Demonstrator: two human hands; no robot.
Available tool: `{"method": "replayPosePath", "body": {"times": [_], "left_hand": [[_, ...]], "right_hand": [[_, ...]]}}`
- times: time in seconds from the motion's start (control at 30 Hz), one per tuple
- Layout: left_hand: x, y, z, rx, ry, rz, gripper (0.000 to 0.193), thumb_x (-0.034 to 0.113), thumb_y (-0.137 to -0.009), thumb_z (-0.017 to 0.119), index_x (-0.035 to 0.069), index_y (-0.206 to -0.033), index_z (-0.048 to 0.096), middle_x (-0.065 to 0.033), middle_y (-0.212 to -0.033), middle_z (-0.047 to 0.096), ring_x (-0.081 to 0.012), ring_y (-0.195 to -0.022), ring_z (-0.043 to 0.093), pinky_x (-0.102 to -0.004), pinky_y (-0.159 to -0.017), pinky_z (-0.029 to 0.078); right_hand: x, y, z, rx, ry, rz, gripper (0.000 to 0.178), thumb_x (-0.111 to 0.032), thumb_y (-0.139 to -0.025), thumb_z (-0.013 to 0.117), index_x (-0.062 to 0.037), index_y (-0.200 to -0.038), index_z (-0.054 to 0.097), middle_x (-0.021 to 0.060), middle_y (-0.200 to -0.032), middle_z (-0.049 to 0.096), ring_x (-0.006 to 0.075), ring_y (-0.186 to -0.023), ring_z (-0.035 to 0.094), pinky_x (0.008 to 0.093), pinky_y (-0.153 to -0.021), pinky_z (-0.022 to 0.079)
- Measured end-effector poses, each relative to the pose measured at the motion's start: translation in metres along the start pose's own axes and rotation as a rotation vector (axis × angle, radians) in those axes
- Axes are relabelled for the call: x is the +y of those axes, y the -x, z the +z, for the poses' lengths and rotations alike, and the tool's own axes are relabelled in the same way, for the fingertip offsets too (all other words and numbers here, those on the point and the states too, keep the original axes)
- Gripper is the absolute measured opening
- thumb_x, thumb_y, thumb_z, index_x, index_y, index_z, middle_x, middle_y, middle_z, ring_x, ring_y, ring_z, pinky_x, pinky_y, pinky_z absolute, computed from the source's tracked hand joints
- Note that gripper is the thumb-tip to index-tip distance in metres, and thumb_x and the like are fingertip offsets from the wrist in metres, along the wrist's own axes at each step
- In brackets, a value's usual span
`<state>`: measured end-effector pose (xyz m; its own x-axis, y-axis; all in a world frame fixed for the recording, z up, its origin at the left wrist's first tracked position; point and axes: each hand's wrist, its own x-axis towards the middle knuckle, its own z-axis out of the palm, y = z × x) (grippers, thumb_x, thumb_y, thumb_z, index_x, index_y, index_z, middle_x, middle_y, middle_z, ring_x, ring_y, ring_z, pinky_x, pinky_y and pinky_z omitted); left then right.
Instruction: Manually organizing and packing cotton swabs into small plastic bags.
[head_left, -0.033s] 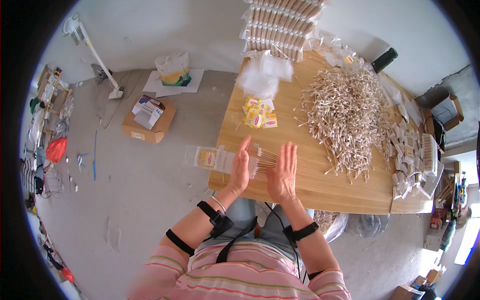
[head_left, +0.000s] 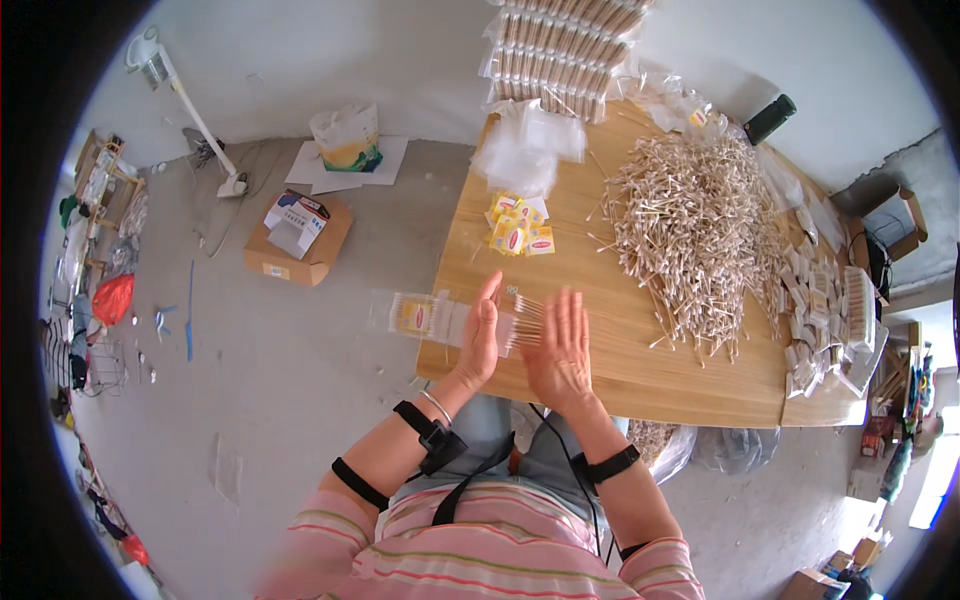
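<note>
A clear plastic bag (head_left: pixel 452 322) of cotton swabs lies across the table's near left corner, its left end sticking out past the edge. Inside that end a yellow card (head_left: pixel 415 316) shows among the swabs. My left hand (head_left: pixel 481 338) stands on edge over the bag, fingers stretched out and thumb up. To its right, loose swabs (head_left: pixel 526 323) poke out of the bag's right end. My right hand (head_left: pixel 562 358) lies open with straight fingers against the outer ends of these swabs. Part of the bag is hidden by my left hand.
A large heap of cotton swabs (head_left: pixel 695 235) covers the table's right half. Yellow cards (head_left: pixel 518 228) and empty clear bags (head_left: pixel 525 150) lie farther off. Stacked packs of swabs (head_left: pixel 565 60) stand at the back, filled packs (head_left: pixel 825 310) at the right. A cardboard box (head_left: pixel 322 250) sits on the floor.
My right hand has shifted slightly left and down, closer to my left hand, and less of the loose swabs shows between them. My left hand has stayed put.
</note>
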<state>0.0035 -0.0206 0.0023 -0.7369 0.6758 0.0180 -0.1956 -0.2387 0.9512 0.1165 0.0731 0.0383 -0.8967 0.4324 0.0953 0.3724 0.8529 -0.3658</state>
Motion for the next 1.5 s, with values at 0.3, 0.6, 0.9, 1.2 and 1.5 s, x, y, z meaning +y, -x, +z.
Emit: {"method": "replayPosePath", "body": {"times": [0.3,0.6,0.9,1.2,1.5], "left_hand": [[0.005,-0.004,0.0,-0.077,-0.061,-0.03,0.074,0.053,-0.1,0.026,-0.002,-0.148,0.018,-0.0165,-0.155,0.016,-0.0258,-0.145,0.01,-0.0394,-0.118,0.007],[0.0,-0.025,0.001,-0.034,-0.079,0.033,0.079,0.058,-0.097,0.031,-0.003,-0.146,0.022,-0.0163,-0.152,0.025,-0.0255,-0.142,0.02,-0.0386,-0.117,0.014],[0.0,-0.01,0.003,-0.021,0.028,-0.002,0.082,0.059,-0.096,0.034,-0.004,-0.146,0.021,-0.0177,-0.151,0.026,-0.0248,-0.142,0.021,-0.0379,-0.116,0.015],[-0.006,-0.008,0.01,-0.099,0.059,0.003,0.08,0.058,-0.097,0.032,-0.004,-0.146,0.021,-0.0173,-0.149,0.029,-0.0243,-0.139,0.028,-0.0357,-0.114,0.021],[-0.003,-0.018,0.001,-0.078,-0.132,0.038,0.08,0.06,-0.097,0.03,-0.003,-0.146,0.026,-0.0195,-0.146,0.036,-0.0248,-0.135,0.033,-0.0352,-0.112,0.024]], "right_hand": [[-0.002,-0.012,0.007,-0.168,0.251,-0.107,0.087,-0.058,-0.085,0.051,-0.0001,-0.146,0.027,0.0176,-0.154,0.023,0.0329,-0.145,0.014,0.0463,-0.117,0.008],[0.02,-0.027,0.017,0.111,-0.257,-0.005,0.06,-0.015,-0.089,0.051,0.0009,-0.143,0.029,0.0223,-0.145,0.032,0.0375,-0.139,0.025,0.052,-0.115,0.012],[0.017,-0.027,0.022,0.357,-1.109,0.277,0.046,-0.022,-0.101,0.039,0.0013,-0.14,0.035,0.0187,-0.138,0.043,0.0283,-0.13,0.04,0.0373,-0.11,0.027],[0.008,-0.028,0.035,0.379,-1.086,0.215,0.058,-0.038,-0.102,0.036,0.0024,-0.143,0.031,0.019,-0.145,0.037,0.0272,-0.137,0.032,0.0364,-0.112,0.025],[0.002,-0.029,0.029,0.362,-1.036,0.179,0.057,-0.04,-0.102,0.033,0.0026,-0.141,0.035,0.0195,-0.146,0.038,0.0299,-0.14,0.028,0.0389,-0.114,0.02]]}}
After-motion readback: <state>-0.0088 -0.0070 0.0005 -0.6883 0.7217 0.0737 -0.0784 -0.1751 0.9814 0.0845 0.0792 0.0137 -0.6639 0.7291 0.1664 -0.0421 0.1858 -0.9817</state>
